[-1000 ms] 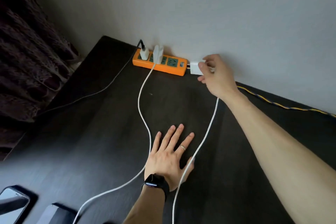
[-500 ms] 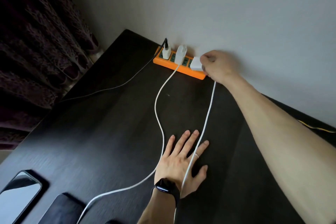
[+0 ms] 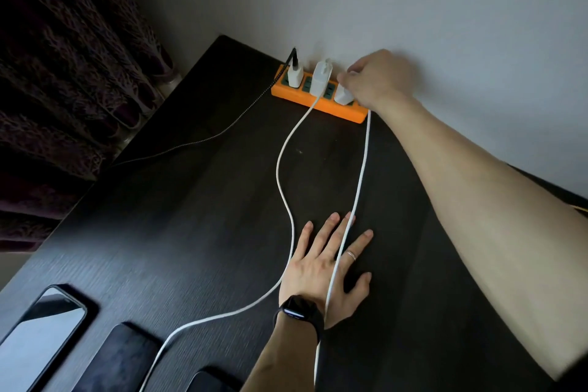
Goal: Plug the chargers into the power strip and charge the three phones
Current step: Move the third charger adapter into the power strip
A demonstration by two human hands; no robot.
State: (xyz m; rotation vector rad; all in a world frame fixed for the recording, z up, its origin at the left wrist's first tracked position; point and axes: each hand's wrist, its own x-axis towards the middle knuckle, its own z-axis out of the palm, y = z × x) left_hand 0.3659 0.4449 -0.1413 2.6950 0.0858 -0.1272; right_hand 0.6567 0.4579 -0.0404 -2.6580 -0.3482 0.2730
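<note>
An orange power strip [image 3: 299,99] lies against the wall at the back of the dark table. Two white chargers stand in it: one [image 3: 294,75] with a dark braided cable, one [image 3: 320,79] with a white cable. My right hand [image 3: 378,81] grips a third white charger [image 3: 343,94], which sits upright on the strip's right sockets. Its white cable [image 3: 359,181] runs back over my left hand [image 3: 327,264], which lies flat and spread on the table. Three phones sit at the near edge: one with a reflective screen [image 3: 38,337], a dark one [image 3: 127,356], and another [image 3: 210,382] partly cut off.
A dark patterned curtain [image 3: 70,73] hangs to the left of the table. The grey wall [image 3: 413,3] rises directly behind the strip. The dark braided cable [image 3: 197,143] trails off the table's left edge. A black watch is on my left wrist.
My right hand carried the third charger from beyond the strip's right end onto the strip's right sockets. Its cable slid over my left hand. The view shifted and more of the phones shows.
</note>
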